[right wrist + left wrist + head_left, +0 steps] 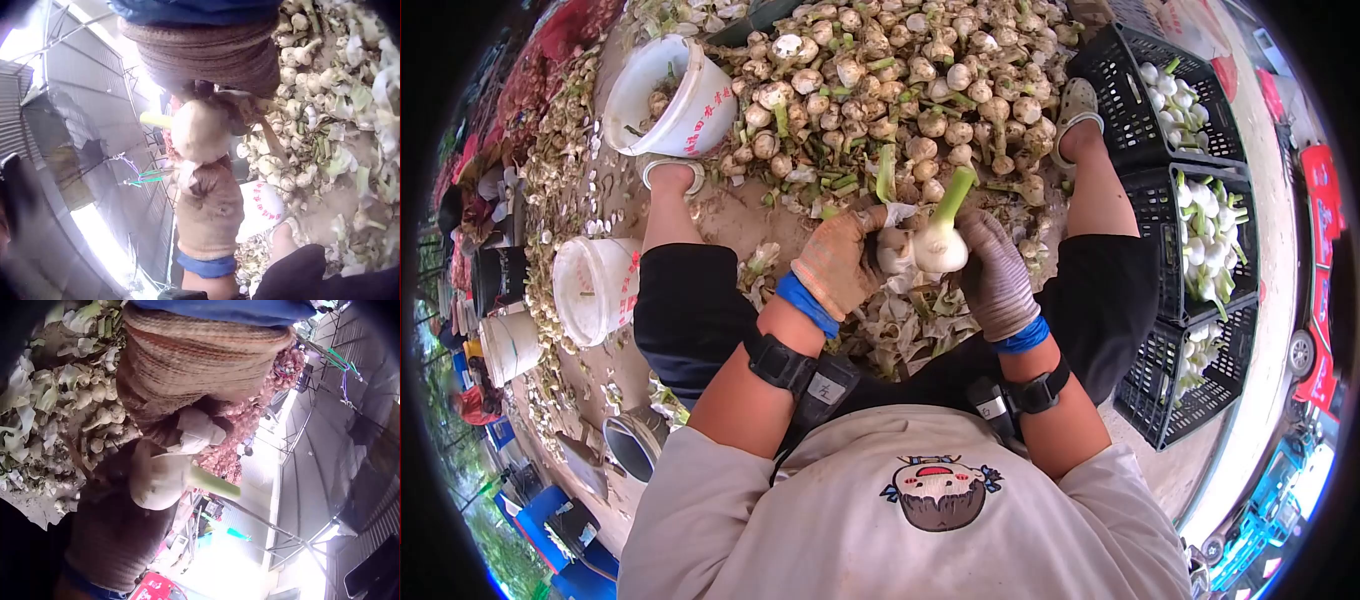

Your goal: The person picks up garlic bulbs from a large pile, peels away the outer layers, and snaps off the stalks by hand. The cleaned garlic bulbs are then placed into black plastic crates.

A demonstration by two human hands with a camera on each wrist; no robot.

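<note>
Mid-job: both hands grasping garlic bulb [940, 250], L hand [838, 262] pulling skin, R hand [997, 275] steadying. Black crates [1200, 215] partly filled w/ cleaned bulbs; big unpeeled pile [900, 80] left (most work ahead).

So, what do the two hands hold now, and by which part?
Both hold one garlic bulb: the right hand grips its white head, the left hand pinches the loose skin at its side.

Bulb heap [900, 90] ahead, buckets [670, 95] left, crates [1190, 230] right, apparently holding bulbs.
</note>
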